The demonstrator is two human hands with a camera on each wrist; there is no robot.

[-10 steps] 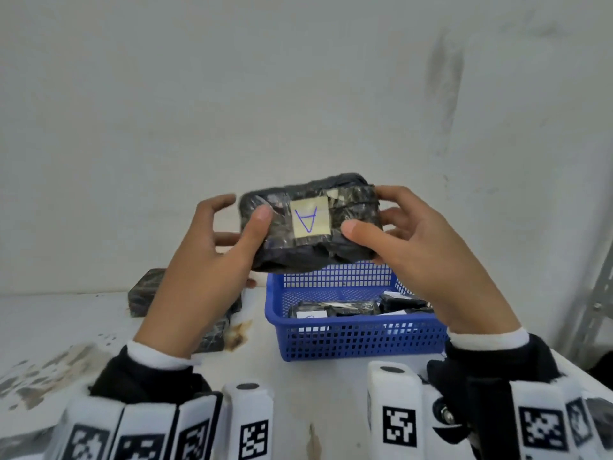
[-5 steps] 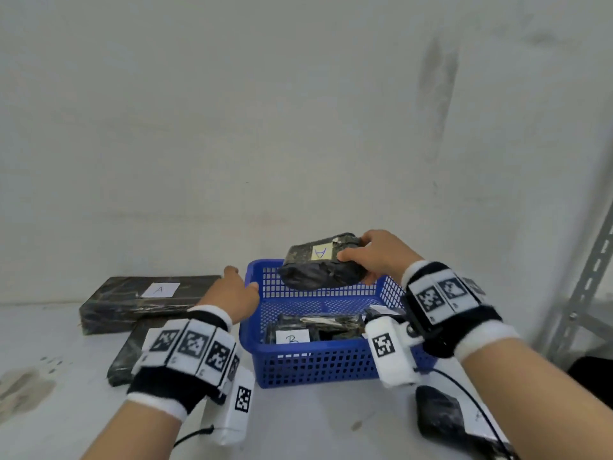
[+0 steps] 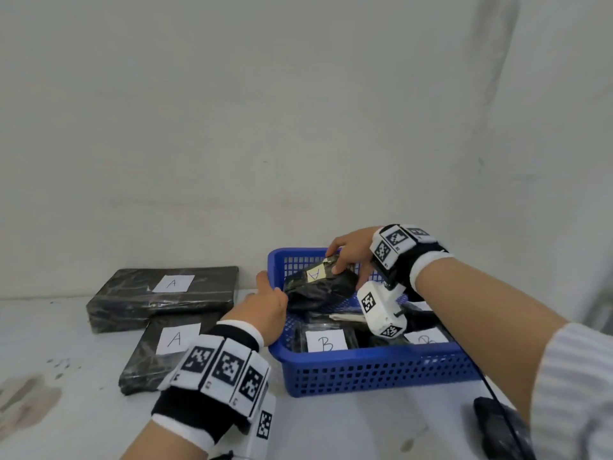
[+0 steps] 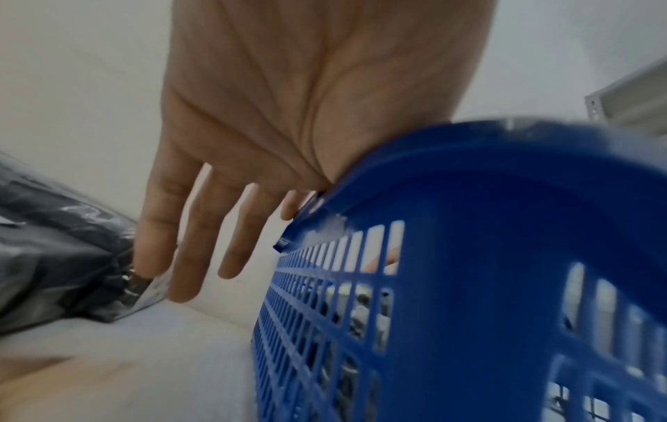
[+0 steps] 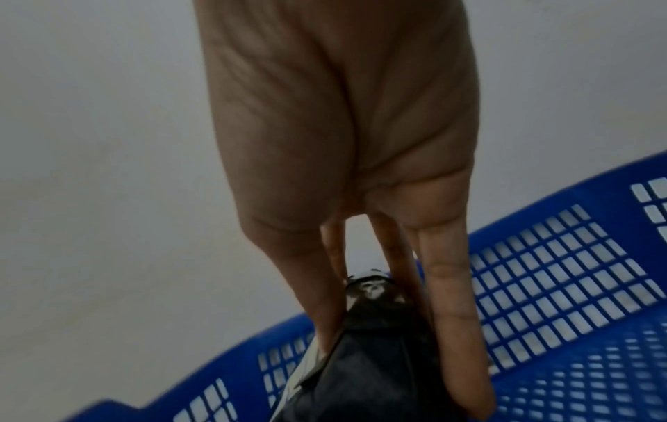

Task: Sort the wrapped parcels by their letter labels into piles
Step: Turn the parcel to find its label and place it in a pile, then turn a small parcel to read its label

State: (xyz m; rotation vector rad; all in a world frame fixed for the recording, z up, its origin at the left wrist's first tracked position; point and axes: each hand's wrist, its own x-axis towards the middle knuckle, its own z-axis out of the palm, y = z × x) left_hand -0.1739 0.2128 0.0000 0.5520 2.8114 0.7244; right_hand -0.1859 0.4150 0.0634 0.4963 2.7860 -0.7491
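A small black-wrapped parcel (image 3: 320,290) with a yellowish A label hangs tilted over the left half of the blue mesh basket (image 3: 365,373). My right hand (image 3: 348,257) pinches its far end between thumb and fingers; the right wrist view shows that hand (image 5: 389,337) with the parcel (image 5: 361,385) wedged between the digits. My left hand (image 3: 265,303) lies at the basket's left rim, its fingers (image 4: 187,257) straight and spread outside the basket wall (image 4: 469,228), the thumb hidden. Two flat A parcels (image 3: 166,293) (image 3: 159,353) lie on the table to the left. A B parcel (image 3: 326,341) lies inside the basket.
The basket holds more black parcels, one with a partly hidden label (image 3: 426,338). A dark object with a cable (image 3: 494,426) lies at the lower right. The wall stands close behind everything. A metal shelf upright (image 4: 631,97) rises at the right. A stain (image 3: 20,400) marks the table's left.
Both hands held the A parcel up close a second ago. The left hand let go and dropped to the basket's rim; the right hand lowered the parcel, now tilted, over the basket.
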